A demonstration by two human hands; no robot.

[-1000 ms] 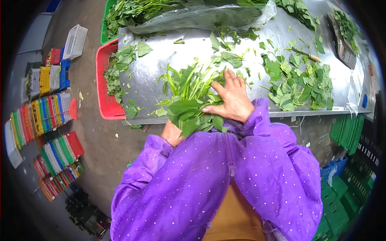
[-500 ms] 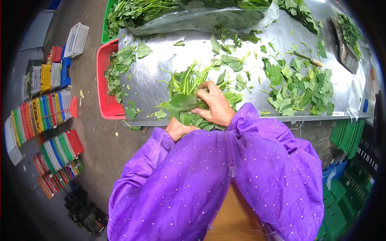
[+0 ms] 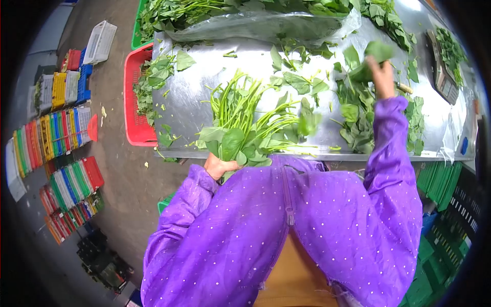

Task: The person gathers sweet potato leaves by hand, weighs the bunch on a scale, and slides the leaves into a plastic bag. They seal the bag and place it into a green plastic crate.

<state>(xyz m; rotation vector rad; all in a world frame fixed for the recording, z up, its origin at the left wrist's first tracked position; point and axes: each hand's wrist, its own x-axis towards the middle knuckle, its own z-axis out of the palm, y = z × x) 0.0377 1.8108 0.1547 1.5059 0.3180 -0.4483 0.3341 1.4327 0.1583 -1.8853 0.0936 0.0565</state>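
Near the front edge of the metal table (image 3: 194, 97), my left hand (image 3: 221, 167) is closed around the leafy lower part of a bunch of greens (image 3: 232, 115), whose stems point up and away. Some of its fingers are hidden under the leaves. My right hand (image 3: 381, 77) is out to the right, closed on a few leaves (image 3: 378, 51) above the pile of loose leaves (image 3: 358, 120). Behind its wrist lies a tool with a light handle (image 3: 404, 88). Scattered leaves (image 3: 296, 81) lie between the two hands.
At the back, a clear plastic bag (image 3: 266, 26) lies along a large heap of greens (image 3: 179, 15). A red crate (image 3: 130, 112) stands at the table's left end, with a green crate behind it. A scale (image 3: 444, 84) with greens is at the right. Stacked coloured crates (image 3: 56, 133) are at far left.
My right hand has left the bunch and moved right and away, over the leaf pile, with leaves in it. My left hand stays on the bunch, which shows more of its stems.
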